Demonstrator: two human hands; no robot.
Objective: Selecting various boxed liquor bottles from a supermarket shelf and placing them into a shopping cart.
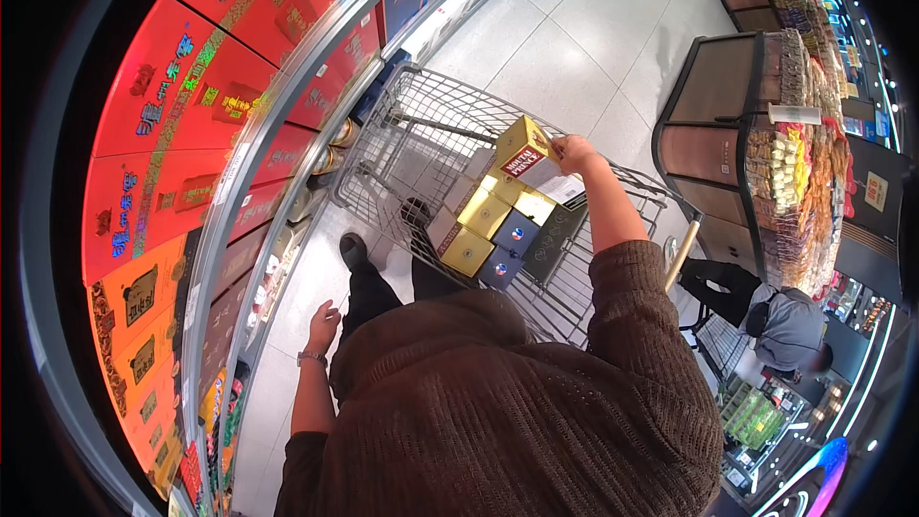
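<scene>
A metal wire shopping cart (445,97) stands across my front. My right hand (574,152) grips the right end of a gold, white and red Moutai Prince box (528,151), which is tilted above other boxes in the cart. Below it are several gold boxes (482,214), two dark blue boxes (515,231) and a dark grey box (551,240). My left hand (325,323) hangs at my left side with nothing in it, its fingers loosely bent and apart. A bracelet or watch band circles that wrist.
Shelves on the left hold large red gift boxes (179,86) and orange boxes (140,352) behind a curved metal shelf edge (248,136). At right stand display bins (707,158) heaped with packaged goods. A person in grey (786,323) is beside another cart (721,345), behind my cart's handle (682,256).
</scene>
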